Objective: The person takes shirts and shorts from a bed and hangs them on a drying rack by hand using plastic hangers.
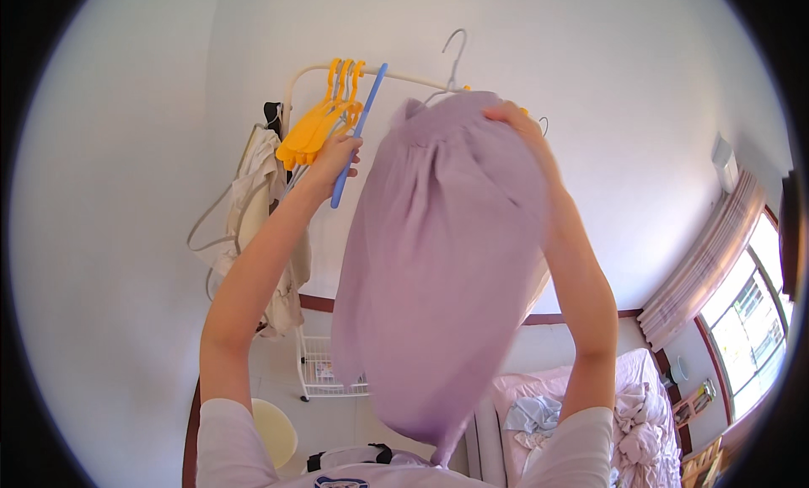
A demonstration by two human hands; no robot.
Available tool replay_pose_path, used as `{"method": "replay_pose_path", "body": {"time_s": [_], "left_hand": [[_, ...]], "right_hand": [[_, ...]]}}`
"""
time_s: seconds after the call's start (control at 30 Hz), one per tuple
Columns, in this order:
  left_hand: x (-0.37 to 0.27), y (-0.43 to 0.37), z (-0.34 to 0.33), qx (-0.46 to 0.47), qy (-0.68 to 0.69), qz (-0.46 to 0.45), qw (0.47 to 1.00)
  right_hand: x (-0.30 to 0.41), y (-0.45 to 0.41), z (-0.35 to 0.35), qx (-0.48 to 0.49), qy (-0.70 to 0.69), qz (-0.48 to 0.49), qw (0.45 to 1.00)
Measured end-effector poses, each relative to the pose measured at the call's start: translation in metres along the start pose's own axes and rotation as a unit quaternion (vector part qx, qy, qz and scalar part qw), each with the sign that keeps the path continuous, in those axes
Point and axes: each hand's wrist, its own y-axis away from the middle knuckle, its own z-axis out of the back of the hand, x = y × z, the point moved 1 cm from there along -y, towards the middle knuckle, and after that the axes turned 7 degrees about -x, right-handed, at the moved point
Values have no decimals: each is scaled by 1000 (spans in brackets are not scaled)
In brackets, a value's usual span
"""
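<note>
My right hand grips the gathered waistband of a light purple garment, which hangs down in front of me and hides much behind it. A grey hanger rises from its top, its hook above the rail's height in the picture. My left hand is closed around a slim blue rod, held at a slant. Just behind that hand, several yellow hangers hang together from the pale rail of a clothes rack.
Cream garments and straps hang at the rack's left end. Below are a white wire shelf on castors and a round pale yellow surface. On the right, a pink-covered bed holds crumpled cloths, near a curtained window.
</note>
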Motion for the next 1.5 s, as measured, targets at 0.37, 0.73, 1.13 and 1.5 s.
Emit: {"method": "replay_pose_path", "body": {"time_s": [0.37, 0.73, 1.13, 1.5], "left_hand": [[0, 11, -5, 0, 18, -4, 1000], [0, 18, -14, 35, 45, -20, 998], [10, 9, -57, 54, 26, -11, 998], [27, 15, -66, 39, 56, -29, 997]], "right_hand": [[-65, -128, -37, 94, 73, 19, 993], [-109, -143, -34, 22, 103, 42, 994], [-147, -156, -11, 61, 43, -10, 997], [-116, -67, 13, -72, 333, 564, 752]]}}
